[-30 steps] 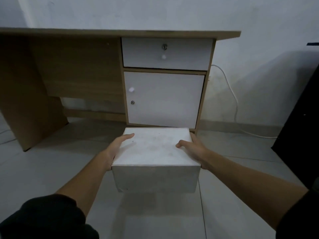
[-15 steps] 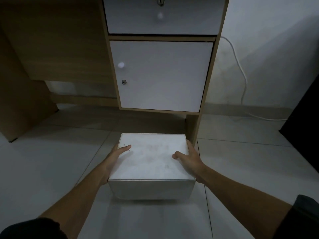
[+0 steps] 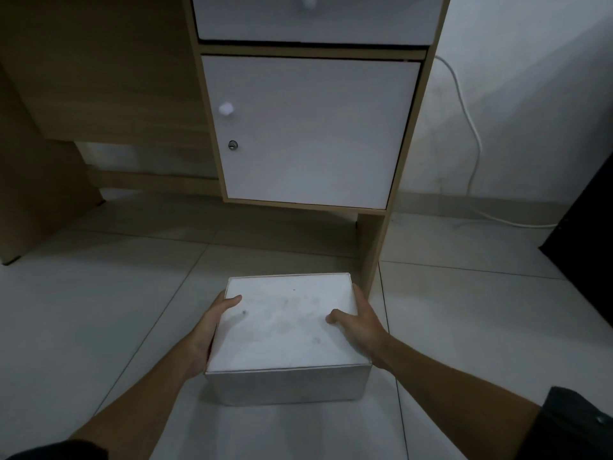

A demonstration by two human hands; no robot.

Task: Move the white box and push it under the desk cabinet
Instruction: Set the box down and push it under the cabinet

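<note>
Two bare forearms reach forward from dark sleeves at the bottom corners. The left hand [image 3: 207, 330] is pressed flat against the left side of the white box [image 3: 285, 330], thumb hooked over the top edge, fingers hidden down the side. The right hand [image 3: 360, 322] clamps the opposite side the same way, thumb lying on the lid, fingers along the right wall. Both hands grip the box between them. The box sits low over the pale tiled floor [image 3: 99, 310]; cannot tell if its base is touching the tiles or just above them. Lid is closed, a bit smudged. It is in front of the desk cabinet [image 3: 308, 131], not under it, with its far right corner near the cabinet's wooden side leg [image 3: 371, 247]. Beyond the box there is a shadowed gap between the floor and the cabinet's bottom edge. The cabinet door is white with a round knob [image 3: 226, 109] and a small lock [image 3: 233, 145] below it; a white drawer [image 3: 315, 18] sits above. A white cable [image 3: 472, 144] hangs down the wall on the right and trails along the floor.
</note>
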